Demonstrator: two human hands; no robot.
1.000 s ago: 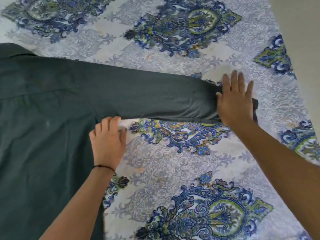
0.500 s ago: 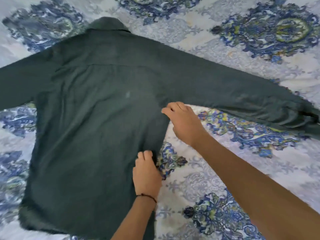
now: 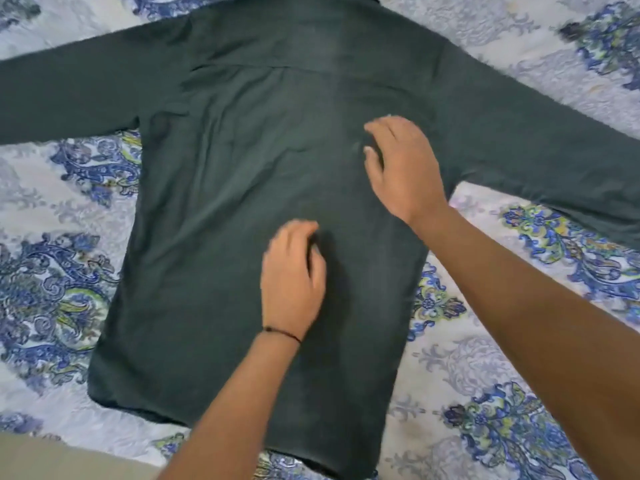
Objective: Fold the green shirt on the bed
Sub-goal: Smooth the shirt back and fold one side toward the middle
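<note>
The dark green shirt (image 3: 221, 209) lies spread flat, back side up, on the bed (image 3: 485, 393). Its collar points away from me and both sleeves stretch out to the left and right. My left hand (image 3: 292, 275) rests palm down on the middle of the shirt's back, fingers loosely curled, a thin black band on the wrist. My right hand (image 3: 401, 168) lies flat higher up, on the right part of the back near the armpit. Neither hand grips the cloth. The end of the right sleeve runs out of view.
The bed is covered with a white sheet printed with blue and green paisley medallions (image 3: 62, 292). The near edge of the bed and a strip of beige floor (image 3: 52, 459) show at the bottom left.
My view has shifted left, so the shirt's body is now centred. Both hands moved from the right side seam and armpit onto the middle of the shirt's back.
</note>
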